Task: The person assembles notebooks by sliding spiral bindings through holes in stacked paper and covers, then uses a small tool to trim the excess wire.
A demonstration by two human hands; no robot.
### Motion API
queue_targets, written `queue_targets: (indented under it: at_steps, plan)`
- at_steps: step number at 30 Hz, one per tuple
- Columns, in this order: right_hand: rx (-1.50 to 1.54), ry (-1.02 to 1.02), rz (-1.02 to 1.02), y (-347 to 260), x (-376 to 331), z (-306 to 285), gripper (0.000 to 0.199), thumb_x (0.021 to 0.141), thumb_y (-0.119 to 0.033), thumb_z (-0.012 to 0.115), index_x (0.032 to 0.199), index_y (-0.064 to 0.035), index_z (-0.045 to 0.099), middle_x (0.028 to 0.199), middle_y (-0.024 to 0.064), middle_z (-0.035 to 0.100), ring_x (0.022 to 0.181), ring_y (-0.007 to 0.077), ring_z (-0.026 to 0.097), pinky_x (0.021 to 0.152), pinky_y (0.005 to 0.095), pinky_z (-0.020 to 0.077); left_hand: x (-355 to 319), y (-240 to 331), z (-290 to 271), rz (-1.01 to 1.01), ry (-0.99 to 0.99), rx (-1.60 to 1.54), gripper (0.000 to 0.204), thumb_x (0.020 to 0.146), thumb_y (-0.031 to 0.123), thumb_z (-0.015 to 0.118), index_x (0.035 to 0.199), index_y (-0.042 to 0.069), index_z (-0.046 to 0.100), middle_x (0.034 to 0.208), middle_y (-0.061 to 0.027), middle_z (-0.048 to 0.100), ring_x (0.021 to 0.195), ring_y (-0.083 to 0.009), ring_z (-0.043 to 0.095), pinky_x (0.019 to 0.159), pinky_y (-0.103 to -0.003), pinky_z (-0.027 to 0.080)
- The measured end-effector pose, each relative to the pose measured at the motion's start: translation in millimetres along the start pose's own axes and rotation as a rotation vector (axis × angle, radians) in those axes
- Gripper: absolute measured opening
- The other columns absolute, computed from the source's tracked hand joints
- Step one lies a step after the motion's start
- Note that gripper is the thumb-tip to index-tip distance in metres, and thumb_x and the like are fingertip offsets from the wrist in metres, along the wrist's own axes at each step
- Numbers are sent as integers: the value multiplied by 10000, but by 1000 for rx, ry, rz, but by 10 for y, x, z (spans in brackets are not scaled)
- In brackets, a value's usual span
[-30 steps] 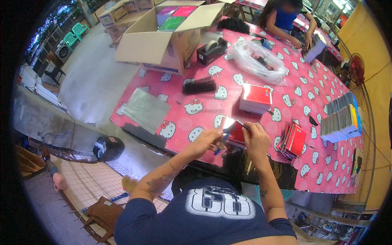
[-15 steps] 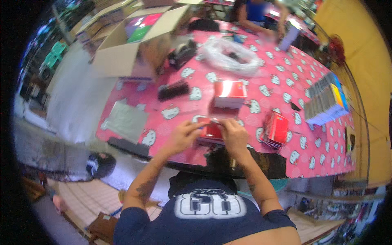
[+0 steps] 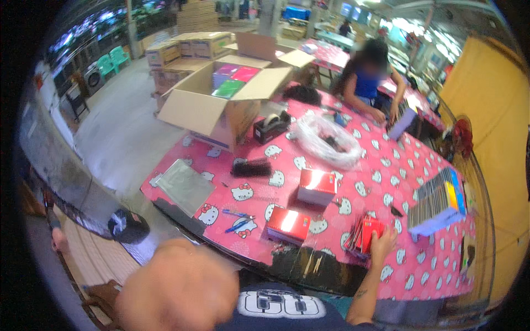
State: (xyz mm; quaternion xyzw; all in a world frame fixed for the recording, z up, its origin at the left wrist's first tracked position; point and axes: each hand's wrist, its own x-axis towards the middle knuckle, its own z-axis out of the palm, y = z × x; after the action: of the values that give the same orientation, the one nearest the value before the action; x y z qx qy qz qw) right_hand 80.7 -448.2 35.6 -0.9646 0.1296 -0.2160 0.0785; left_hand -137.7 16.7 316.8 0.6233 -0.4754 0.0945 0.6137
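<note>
My right hand [image 3: 383,245] is at the right-hand pile of small red notebooks [image 3: 369,234], its fingers closed on the pile's right edge. Large and blurred at the lower left, my left hand [image 3: 179,287] is raised close to the camera, so its fingers cannot be made out. A neat stack of red-covered notebooks [image 3: 288,225] stands near the table's front edge, with a second red stack [image 3: 318,186] just behind it. Left of the front stack lies a blue-handled tool [image 3: 240,224], and beyond it a bundle of black spiral coils [image 3: 251,167].
Clear plastic sheets [image 3: 185,187] lie on the table's left. Behind are an open carton [image 3: 193,116] of colourful notebooks, a tape dispenser [image 3: 271,127] and a plastic-wrapped ring [image 3: 326,140]. A long notebook stack [image 3: 439,204] stands right. Across the table sits another person [image 3: 367,83].
Both hands have left the front red stack. The right went rightward to the red pile; the left came back toward the camera. The view has tilted up, showing more of the room.
</note>
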Motion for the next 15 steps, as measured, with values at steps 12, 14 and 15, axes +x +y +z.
queue_targets:
  at_steps: [12,14,15]
  plan:
    - [778,-151,-424,-1869,-219,-319,373,850,-159,713,1197,-41,650,1401,215,494,1269,391,512,1072,468,408,299,997,871,322,-99,104,87,925,71,578,982,112,628,707,-12,523,549,-133,483,524,-269,340]
    - [851,-151,-491,-2019,-261,-161,350,849,-143,712,1178,-35,663,1391,212,503,1269,383,517,1079,459,406,279,1112,877,393,-131,314,94,931,99,583,1001,111,644,793,-7,577,689,-137,547,609,-280,378]
    - [882,-176,-522,-2136,-307,-162,349,848,-139,712,1178,-36,664,1389,211,505,1273,381,516,1081,457,406,292,1193,917,413,-154,431,102,934,113,586,1011,111,652,835,-5,604,759,-140,579,651,-285,397]
